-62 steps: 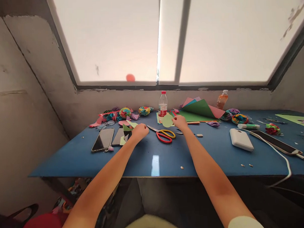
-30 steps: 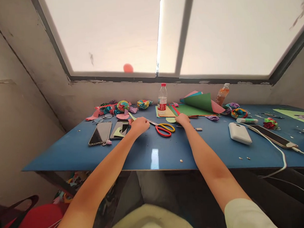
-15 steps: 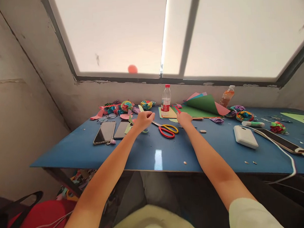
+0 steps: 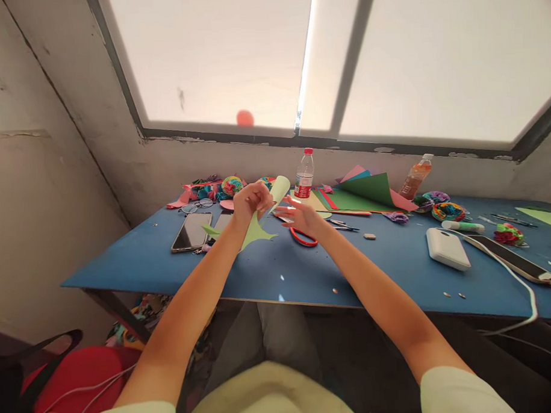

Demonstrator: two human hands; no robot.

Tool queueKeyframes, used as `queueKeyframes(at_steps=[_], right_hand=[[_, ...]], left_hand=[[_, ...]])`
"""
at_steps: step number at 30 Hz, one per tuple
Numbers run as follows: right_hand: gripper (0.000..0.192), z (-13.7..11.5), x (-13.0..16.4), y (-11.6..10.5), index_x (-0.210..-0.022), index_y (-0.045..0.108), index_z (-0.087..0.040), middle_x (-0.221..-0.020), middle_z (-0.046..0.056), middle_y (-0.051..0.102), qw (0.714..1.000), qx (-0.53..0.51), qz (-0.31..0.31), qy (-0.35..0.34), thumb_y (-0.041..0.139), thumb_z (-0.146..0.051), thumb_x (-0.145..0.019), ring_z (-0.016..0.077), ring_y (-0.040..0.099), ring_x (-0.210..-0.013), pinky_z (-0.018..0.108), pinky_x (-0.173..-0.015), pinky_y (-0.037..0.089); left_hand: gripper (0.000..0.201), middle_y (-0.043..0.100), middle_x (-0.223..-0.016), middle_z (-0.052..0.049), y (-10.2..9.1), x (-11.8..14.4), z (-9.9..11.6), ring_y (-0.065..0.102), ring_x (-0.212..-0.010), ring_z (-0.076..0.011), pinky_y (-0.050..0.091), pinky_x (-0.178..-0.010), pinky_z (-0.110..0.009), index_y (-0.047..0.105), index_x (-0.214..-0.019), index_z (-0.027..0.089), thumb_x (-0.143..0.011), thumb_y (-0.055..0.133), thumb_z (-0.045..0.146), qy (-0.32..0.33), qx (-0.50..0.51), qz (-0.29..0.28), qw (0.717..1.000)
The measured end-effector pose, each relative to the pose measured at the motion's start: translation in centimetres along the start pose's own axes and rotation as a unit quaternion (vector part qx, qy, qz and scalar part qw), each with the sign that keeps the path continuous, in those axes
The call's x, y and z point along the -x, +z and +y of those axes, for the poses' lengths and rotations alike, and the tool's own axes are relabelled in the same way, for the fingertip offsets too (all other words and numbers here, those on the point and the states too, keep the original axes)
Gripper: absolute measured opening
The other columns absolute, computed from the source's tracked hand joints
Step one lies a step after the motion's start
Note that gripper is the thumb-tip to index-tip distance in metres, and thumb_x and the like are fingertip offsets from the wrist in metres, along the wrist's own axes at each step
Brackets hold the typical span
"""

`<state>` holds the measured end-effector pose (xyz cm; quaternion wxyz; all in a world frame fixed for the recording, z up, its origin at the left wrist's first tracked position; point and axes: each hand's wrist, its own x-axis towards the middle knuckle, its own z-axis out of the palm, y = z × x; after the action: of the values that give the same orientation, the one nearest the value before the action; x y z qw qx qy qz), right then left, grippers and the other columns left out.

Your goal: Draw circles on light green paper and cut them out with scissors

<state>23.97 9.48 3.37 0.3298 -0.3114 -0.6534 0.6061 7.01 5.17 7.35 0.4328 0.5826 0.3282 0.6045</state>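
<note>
the left hand (image 4: pixel 249 201) pinches the green paper (image 4: pixel 262 222) shut; the right hand (image 4: pixel 303 217) is open by the scissors (image 4: pixel 302 237). hold the paper flat and still.

blue table (image 4: pixel 395 274), bright window (image 4: pixel 216 58), grey wall (image 4: pixel 43 172)

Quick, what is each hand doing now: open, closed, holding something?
Left hand: closed, holding the light green paper piece above the table.
Right hand: open, fingers spread over the scissors, holding nothing that shows.
</note>
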Motion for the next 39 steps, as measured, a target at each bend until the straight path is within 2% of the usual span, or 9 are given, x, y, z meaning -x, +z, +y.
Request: queueKeyframes(at_steps=[6,11,15,17,20,22,26,32,39], right_hand=[[0.042,-0.4,0.1,-0.4,-0.124,0.048,-0.02,-0.106,0.008,0.064,0.998,0.001,0.03,-0.048,0.035,-0.034,-0.086,0.018,0.06,-0.094,0.027,-0.078,0.048],[0.036,-1.6,0.5,-1.5,-0.11,0.054,-0.017,-0.086,0.007,0.065,0.995,-0.009,0.06,-0.082,0.036,-0.029,-0.081,0.0181,0.06,-0.078,0.028,-0.071,0.047],[0.035,-1.7,0.5,-2.8,-0.099,0.059,-0.015,-0.073,0.006,0.063,0.994,0.042,0.057,-0.081,0.04,-0.036,-0.079,0.0186,0.059,-0.072,0.028,-0.068,0.045],[0.037,-1.5,0.3,-3.1,-0.097,0.06,-0.014,-0.071,0.006,0.062,0.992,0.082,0.053,-0.08,0.043,-0.042,-0.079,0.0185,0.058,-0.072,0.027,-0.067,0.044],[0.041,-1.3,-0.1,-3.4,-0.099,0.059,-0.016,-0.074,0.005,0.062,0.987,0.112,0.066,-0.091,0.045,-0.05,-0.08,0.0174,0.058,-0.073,0.025,-0.066,0.043],[0.043,-1.2,-0.3,-3.7,-0.1,0.056,-0.017,-0.079,0.005,0.062,0.968,0.201,0.116,-0.092,0.038,-0.053,-0.084,0.0156,0.058,-0.074,0.023,-0.066,0.042],[0.043,-0.9,-0.2,-4.6,-0.085,0.054,-0.015,-0.079,0.008,0.061,0.876,0.43,0.215,-0.033,0.032,-0.052,-0.09,0.0174,0.057,-0.076,0.024,-0.065,0.041],[0.036,-0.1,0.1,-4.0,-0.072,0.055,-0.017,-0.079,0.01,0.062,0.814,0.568,0.112,0.053,0.052,-0.052,-0.081,0.0224,0.057,-0.077,0.027,-0.064,0.039],[0.032,-1.1,1.0,-2.5,-0.081,0.062,-0.015,-0.087,0.012,0.065,0.774,0.619,0.038,0.129,0.065,-0.045,-0.069,0.0258,0.061,-0.078,0.027,-0.057,0.039]], left_hand=[[0.042,0.028,-0.042,0.002,-0.7,-0.1,0.0,0.041,-0.043,-0.0115,0.042,-0.056,-0.03,0.042,-0.051,0.019,-0.085,0.033,0.041,0.01,0.057,0.048,0.997],[0.02,0.057,-0.068,-0.002,-0.1,-1.2,-1.2,0.057,-0.068,-0.0142,0.042,-0.058,-0.024,0.057,-0.082,0.017,-0.08,0.053,0.036,-0.09,0.007,0.164,0.982],[0.039,0.063,-0.075,-0.008,0.9,-0.9,-1.7,0.059,-0.067,-0.0169,0.043,-0.056,-0.026,0.061,-0.082,0.013,-0.081,0.052,0.051,-0.232,0.011,-0.03,0.972],[0.036,0.062,-0.068,-0.008,1.2,-0.5,-1.7,0.057,-0.059,-0.0149,0.042,-0.055,-0.027,0.062,-0.074,0.012,-0.078,0.057,0.047,-0.21,-0.004,-0.095,0.973],[0.026,0.058,-0.057,-0.005,1.4,-0.3,-1.9,0.051,-0.048,-0.0113,0.04,-0.051,-0.027,0.058,-0.061,0.012,-0.075,0.064,0.033,-0.137,-0.064,-0.097,0.984],[0.025,0.056,-0.053,-0.004,1.4,-0.4,-2.1,0.049,-0.043,-0.0101,0.036,-0.048,-0.026,0.054,-0.058,0.013,-0.077,0.062,0.029,-0.086,-0.113,-0.084,0.986],[0.026,0.052,-0.048,0.0,1.0,-1.2,-3.0,0.046,-0.038,-0.0085,0.034,-0.044,-0.023,0.047,-0.059,0.016,-0.081,0.054,0.027,-0.034,-0.149,0.012,0.988],[0.024,0.054,-0.051,0.0,0.5,-1.8,-3.7,0.045,-0.039,-0.0087,0.033,-0.042,-0.023,0.048,-0.07,0.016,-0.086,0.045,0.034,-0.051,-0.049,0.072,0.995],[0.025,0.051,-0.057,0.0,0.6,-1.1,-2.8,0.046,-0.047,-0.0095,0.037,-0.046,-0.023,0.05,-0.079,0.017,-0.085,0.048,0.042,-0.019,0.093,-0.031,0.995]])
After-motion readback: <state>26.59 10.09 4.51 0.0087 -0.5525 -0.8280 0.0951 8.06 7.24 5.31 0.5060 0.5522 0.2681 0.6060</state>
